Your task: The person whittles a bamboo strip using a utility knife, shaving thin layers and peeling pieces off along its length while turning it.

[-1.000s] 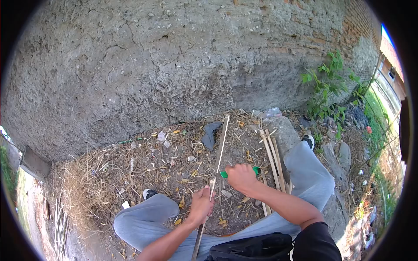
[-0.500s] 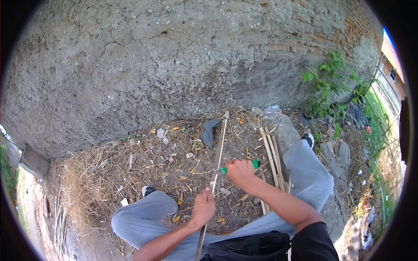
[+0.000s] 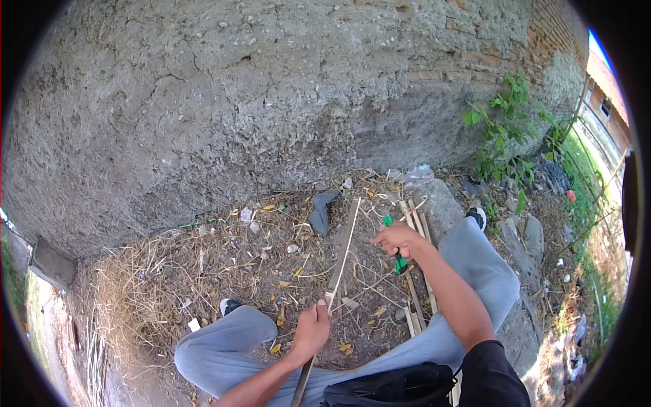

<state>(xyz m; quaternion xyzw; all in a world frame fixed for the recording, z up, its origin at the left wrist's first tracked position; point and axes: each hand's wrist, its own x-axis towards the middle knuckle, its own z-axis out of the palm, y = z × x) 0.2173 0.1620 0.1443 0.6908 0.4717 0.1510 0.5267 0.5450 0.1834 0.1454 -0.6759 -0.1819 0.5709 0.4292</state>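
Observation:
My left hand (image 3: 312, 330) is closed around a long, thin bamboo strip (image 3: 344, 254), thumb lying along it. The strip runs from near my lap up and slightly right, past the hand towards the wall. To its right, apart from it, my right hand (image 3: 398, 239) grips a green-handled tool (image 3: 400, 263). Green shows above and below the fist, while the index finger sticks out to the left. The tool's blade or working part cannot be made out.
More light strips (image 3: 422, 227) lie on the ground by my right leg, beside a large stone (image 3: 439, 203). A grey scrap (image 3: 322, 211) rests beyond the strip. Dry straw and shavings (image 3: 146, 285) cover the ground before a rough wall (image 3: 271, 102). A green plant (image 3: 505, 122) grows at right.
My right hand has moved away from the strip, up and to the right, turning the green tool from nearly level to upright. My left hand, still on the strip, has shifted slightly down.

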